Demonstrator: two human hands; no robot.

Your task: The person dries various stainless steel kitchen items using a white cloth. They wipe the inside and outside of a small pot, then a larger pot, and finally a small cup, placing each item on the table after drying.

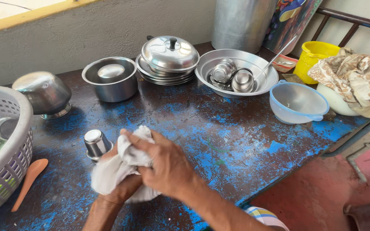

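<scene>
Clutching a crumpled white cloth (pixel 123 169) over the blue table's (pixel 236 145) near edge, the right hand (pixel 165 164) curls its fingers tightly on top while the left hand (pixel 120 188) grips from beneath; a steel cup (pixel 96 143) stands upside down just behind, a basket (pixel 3 149) and orange spoon (pixel 28 182) to the left

Both hands wrapped around a white cloth (pixel 120 171): right hand (pixel 165 164) clasped over the top, left hand (pixel 123 190) cupped beneath. Just beyond the grip, an upturned steel tumbler (pixel 96 143). Left of it, an orange spoon (pixel 30 182) beside a grey basket (pixel 11 164).
</scene>
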